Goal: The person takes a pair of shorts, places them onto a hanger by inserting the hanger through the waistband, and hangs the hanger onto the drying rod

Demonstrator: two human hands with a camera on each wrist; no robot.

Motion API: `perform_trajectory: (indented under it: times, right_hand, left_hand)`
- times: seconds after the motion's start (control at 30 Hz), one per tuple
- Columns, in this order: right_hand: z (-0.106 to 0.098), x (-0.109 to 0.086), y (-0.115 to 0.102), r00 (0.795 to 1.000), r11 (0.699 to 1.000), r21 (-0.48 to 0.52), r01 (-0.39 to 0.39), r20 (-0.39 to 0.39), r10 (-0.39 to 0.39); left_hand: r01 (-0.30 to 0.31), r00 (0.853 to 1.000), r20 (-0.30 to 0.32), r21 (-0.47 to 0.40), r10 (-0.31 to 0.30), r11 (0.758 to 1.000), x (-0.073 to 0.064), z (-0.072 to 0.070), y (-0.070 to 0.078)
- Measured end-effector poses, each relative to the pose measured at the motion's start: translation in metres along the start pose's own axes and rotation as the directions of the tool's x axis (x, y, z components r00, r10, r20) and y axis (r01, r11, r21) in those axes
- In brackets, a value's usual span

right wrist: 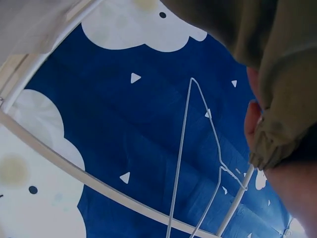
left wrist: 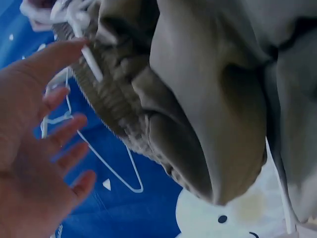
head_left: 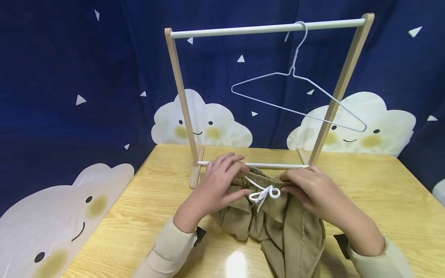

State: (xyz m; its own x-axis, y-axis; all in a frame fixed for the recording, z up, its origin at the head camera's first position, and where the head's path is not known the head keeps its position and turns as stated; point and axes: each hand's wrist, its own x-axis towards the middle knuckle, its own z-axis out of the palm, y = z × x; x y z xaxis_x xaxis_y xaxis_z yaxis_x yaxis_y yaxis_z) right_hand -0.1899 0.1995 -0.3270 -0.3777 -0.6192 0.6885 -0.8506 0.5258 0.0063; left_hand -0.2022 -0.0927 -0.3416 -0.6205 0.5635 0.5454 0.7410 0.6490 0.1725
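Observation:
Khaki trousers [head_left: 274, 220] with an elastic waistband and a white drawstring [head_left: 262, 194] tied in a bow are lifted by the waist, their lower part over the table. My right hand [head_left: 314, 191] pinches the waistband on the right side, thumb in front. At the other side my left hand [head_left: 217, 183] lies by the waistband. In the left wrist view the left hand [left wrist: 44, 134] has its fingers spread and loose, the thumb near the drawstring. The right wrist view shows gathered trouser fabric [right wrist: 287, 99] covering most of the right hand.
A small wooden-legged clothes rack [head_left: 240, 30] with a white bar stands at the back of the wooden table [head_left: 139, 216]. One white wire hanger [head_left: 274, 105] hangs on its right part. Behind is a blue curtain [head_left: 215, 65] printed with clouds.

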Motion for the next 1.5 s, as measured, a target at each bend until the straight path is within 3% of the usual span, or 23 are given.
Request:
perform_trajectory:
  times: [0.07, 0.17, 0.43, 0.53, 0.63, 0.77, 0.83, 0.93, 1.17, 1.37, 1.5]
  right_hand:
    - [-0.001, 0.002, -0.002, 1.0, 1.0, 0.018, 0.016, -0.002, -0.016]
    - [-0.001, 0.004, -0.005, 0.999, 0.999, 0.035, 0.033, 0.006, -0.033]
    - [-0.001, 0.004, -0.012, 1.0, 0.999, -0.036, 0.0, 0.019, 0.0]
    - [-0.001, 0.004, -0.013, 0.999, 0.998, -0.066, 0.0, 0.035, 0.002]
    - [-0.002, 0.004, -0.016, 0.998, 0.998, -0.056, 0.019, 0.061, -0.016]
    - [-0.002, 0.005, -0.02, 0.994, 0.998, -0.051, 0.049, 0.099, -0.044]
    - [-0.002, 0.004, -0.022, 0.992, 0.997, -0.06, 0.055, 0.12, -0.048]
    - [-0.001, 0.003, -0.024, 0.988, 0.997, -0.068, 0.043, 0.15, -0.032]
    - [0.004, 0.001, -0.03, 0.974, 0.999, -0.043, -0.014, 0.226, 0.023]
    - [0.003, -0.003, -0.023, 0.963, 0.992, -0.091, -0.093, 0.245, 0.113]
    - [-0.005, -0.009, -0.012, 0.938, 0.974, -0.142, -0.179, 0.274, 0.212]
  left_hand:
    - [-0.08, 0.997, -0.013, 0.022, 0.08, 0.997, 0.002, 0.003, 0.004]
    - [-0.118, 0.993, -0.019, 0.055, 0.119, 0.991, 0.002, 0.007, 0.007]
    - [-0.105, 0.985, -0.125, 0.102, 0.118, 0.989, 0.0, 0.011, 0.009]
    - [-0.126, 0.986, -0.098, 0.064, 0.132, 0.99, -0.001, 0.012, 0.009]
    - [-0.154, 0.988, -0.016, -0.016, 0.154, 0.988, -0.001, 0.014, 0.01]
    - [-0.187, 0.975, 0.1, -0.107, 0.197, 0.977, -0.001, 0.015, 0.012]
    - [-0.206, 0.969, 0.115, -0.105, 0.217, 0.973, -0.001, 0.017, 0.014]
    - [-0.205, 0.975, 0.081, -0.024, 0.207, 0.978, -0.001, 0.018, 0.017]
    - [-0.096, 0.995, 0.0, 0.154, 0.097, 0.983, -0.004, 0.018, 0.02]
    - [-0.071, 0.989, -0.114, 0.172, 0.092, 0.982, -0.003, 0.013, 0.013]
    - [-0.064, 0.982, -0.162, 0.188, 0.095, 0.98, -0.002, 0.009, 0.008]
